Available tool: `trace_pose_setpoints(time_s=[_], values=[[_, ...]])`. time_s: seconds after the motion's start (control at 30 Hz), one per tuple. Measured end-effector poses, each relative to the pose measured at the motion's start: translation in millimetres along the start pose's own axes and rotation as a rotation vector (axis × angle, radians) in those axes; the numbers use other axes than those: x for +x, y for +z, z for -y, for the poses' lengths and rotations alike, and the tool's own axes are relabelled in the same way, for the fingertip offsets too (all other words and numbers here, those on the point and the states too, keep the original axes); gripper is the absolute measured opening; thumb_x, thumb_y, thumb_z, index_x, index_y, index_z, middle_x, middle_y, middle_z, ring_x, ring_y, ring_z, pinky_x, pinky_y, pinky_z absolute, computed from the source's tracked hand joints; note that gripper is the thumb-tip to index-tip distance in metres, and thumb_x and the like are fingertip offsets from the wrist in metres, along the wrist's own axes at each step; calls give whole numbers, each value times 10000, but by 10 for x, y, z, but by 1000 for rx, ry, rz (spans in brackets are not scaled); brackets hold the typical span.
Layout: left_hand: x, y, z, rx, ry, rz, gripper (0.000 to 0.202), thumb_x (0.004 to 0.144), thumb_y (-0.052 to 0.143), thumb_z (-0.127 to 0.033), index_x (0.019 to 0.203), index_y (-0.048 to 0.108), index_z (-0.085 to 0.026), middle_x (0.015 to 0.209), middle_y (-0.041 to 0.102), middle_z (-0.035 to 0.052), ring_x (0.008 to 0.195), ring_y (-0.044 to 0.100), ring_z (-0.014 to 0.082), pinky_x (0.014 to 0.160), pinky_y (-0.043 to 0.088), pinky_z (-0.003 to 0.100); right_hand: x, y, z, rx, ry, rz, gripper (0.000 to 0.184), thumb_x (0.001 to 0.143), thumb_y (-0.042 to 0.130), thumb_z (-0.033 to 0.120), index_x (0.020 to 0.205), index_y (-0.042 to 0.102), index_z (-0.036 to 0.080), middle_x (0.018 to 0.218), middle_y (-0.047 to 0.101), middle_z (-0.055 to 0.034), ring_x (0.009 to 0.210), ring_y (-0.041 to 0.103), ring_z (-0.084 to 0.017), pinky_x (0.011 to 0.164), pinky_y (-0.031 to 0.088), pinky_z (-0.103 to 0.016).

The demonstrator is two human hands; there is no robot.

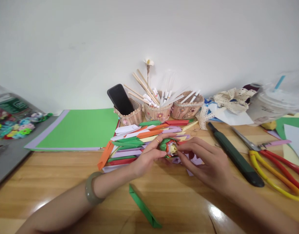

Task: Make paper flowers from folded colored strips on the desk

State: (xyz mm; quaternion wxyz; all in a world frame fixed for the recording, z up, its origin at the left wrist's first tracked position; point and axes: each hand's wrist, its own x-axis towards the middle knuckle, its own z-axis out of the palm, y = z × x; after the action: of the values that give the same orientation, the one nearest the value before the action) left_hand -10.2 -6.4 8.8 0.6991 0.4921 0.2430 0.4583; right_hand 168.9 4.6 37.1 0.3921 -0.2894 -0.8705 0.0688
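Seemingly for steadiness, a multicoloured folded-paper piece [168, 147] is gripped by the half-curled left hand [149, 155] and pinched by the nearly closed right hand [207, 160], folded paper strips [130, 142] spread within reach.

A plain pale grey wall [203, 35] fills the upper frame; below, a glossy wood-grained bench [66, 182] shows bright glare [215, 211] at lower left and lower right.

**A handicraft corner**

Whether home or studio is unclear. A glossy light-brown wooden table [66, 175] against a plain pale wall [91, 48] bears multicoloured folded-paper strips [130, 143], a flat green paper sheet [78, 128], yellow-handled metal scissors [254, 157], cream lace ribbon [233, 98] and decorated pinkish pots [159, 114] with slender wooden sticks [144, 85].
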Motion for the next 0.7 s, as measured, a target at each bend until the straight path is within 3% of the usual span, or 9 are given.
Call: trace_pose_setpoints(time_s=[0.13, 0.33, 0.7], values=[[-9, 24, -23, 84, -28, -32, 351, 781, 550, -249, 1131, 522, -266, 1246, 457, 51, 1000, 503, 213, 634, 498, 245, -13, 3, -10, -9, -21, 2, 134, 792, 543, 90, 861, 550, 205, 711, 609, -24, 572, 551, -105, 497, 443, -218], [-2, 68, -32, 92, 56, -44, 302, 778, 589, -217, 1076, 548, -244, 1168, 506, 45, 1047, 493, 199, 798, 477, 289, 0, -25, 26, 72, 22, 20, 153, 778, 552, 98, 892, 540, 200, 731, 585, -21, 584, 539, -103, 509, 445, -221], [6, 70, -31, 168, 136, -43, 271, 760, 607, -216, 1026, 560, -233, 1097, 530, 41, 1081, 469, 200, 930, 378, 335, -16, 10, 22, 34, 47, 44, 120, 778, 566, 135, 864, 520, 204, 724, 563, -12, 588, 534, -110, 508, 427, -230]])
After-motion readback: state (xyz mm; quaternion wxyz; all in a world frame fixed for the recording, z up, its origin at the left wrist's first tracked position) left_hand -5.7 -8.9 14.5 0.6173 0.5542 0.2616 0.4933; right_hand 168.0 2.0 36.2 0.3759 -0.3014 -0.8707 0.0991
